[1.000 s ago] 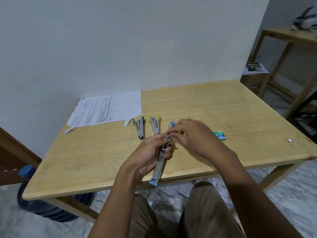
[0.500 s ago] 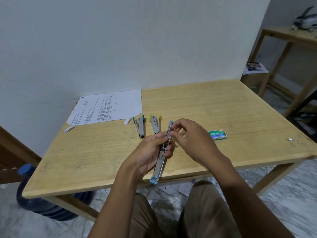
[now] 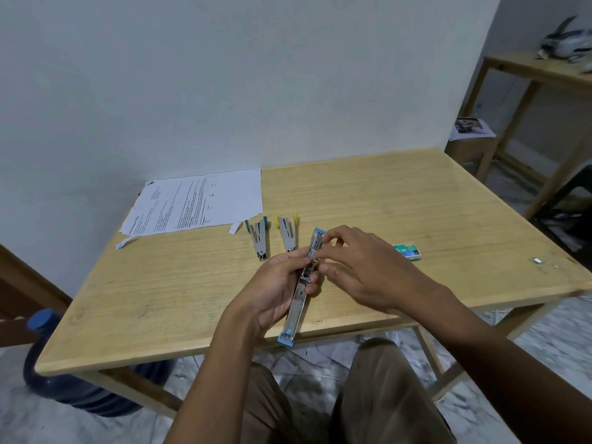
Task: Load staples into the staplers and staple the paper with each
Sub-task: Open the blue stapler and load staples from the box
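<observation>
3 staplers are in the head view, all on or above the wooden table point(image 3: 416, 200). The blue stapler point(image 3: 299, 296) is swung open into 1 long strip and held just over the table's near edge. The left hand point(image 3: 275, 283) grips it at the middle, fingers curled round its underside and thumb along the side. The right hand point(image 3: 365, 267) has thumb and forefinger pinched on the far half of the blue stapler, the other fingers loosely bent; whether staples sit between the fingertips cannot be told.

Just beyond the blue stapler to the left lie the yellow stapler point(image 3: 287, 233) and, further left, the teal stapler point(image 3: 260, 235), both open in a V. Beyond those is 1 stack of printed paper point(image 3: 198, 203), its text too small to read, with 2 torn slips at its near edge. Right of the blue stapler, partly hidden by the right hand, lies 1 green staple box point(image 3: 409, 251); its label is blurred. Far right of the blue stapler sits 1 small staple strip point(image 3: 536, 259).
</observation>
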A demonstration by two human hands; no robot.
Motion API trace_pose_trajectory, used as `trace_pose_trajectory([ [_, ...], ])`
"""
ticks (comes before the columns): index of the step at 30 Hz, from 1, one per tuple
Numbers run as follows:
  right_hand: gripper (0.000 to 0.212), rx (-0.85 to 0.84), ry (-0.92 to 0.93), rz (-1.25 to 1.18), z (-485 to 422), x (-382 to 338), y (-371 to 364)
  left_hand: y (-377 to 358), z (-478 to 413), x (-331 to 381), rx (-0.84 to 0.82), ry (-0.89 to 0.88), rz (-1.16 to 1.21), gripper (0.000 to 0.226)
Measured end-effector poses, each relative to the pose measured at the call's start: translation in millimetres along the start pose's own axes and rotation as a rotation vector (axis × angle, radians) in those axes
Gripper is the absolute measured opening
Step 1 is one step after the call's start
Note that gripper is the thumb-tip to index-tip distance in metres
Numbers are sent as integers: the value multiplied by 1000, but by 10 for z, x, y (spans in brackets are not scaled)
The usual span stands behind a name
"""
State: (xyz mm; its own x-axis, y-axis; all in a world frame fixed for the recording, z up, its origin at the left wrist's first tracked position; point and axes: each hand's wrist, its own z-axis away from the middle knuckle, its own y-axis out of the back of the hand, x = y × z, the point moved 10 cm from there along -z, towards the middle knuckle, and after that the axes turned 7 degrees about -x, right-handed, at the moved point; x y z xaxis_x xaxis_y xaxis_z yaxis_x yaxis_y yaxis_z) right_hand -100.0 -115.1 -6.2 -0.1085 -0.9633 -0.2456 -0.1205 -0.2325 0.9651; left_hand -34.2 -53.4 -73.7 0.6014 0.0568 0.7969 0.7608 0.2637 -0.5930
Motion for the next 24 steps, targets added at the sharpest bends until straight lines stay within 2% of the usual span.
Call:
trace_pose_trajectory([
  [4,42,10,44,149,-34,-61,36,6,1,6,18,-2,10,38],
  [10,42,55,13,233,-58,18,74,24,8,0,40,5,10,39],
  [16,39,65,55,133,-22,-63,4,40,19,2,46,7,7,38],
  [20,39,-5,83,20,-17,-38,-19,30,10,4,38,7,15,38],
  [24,39,-51,113,40,-35,-10,-14,34,13,7,28,9,-12,39],
])
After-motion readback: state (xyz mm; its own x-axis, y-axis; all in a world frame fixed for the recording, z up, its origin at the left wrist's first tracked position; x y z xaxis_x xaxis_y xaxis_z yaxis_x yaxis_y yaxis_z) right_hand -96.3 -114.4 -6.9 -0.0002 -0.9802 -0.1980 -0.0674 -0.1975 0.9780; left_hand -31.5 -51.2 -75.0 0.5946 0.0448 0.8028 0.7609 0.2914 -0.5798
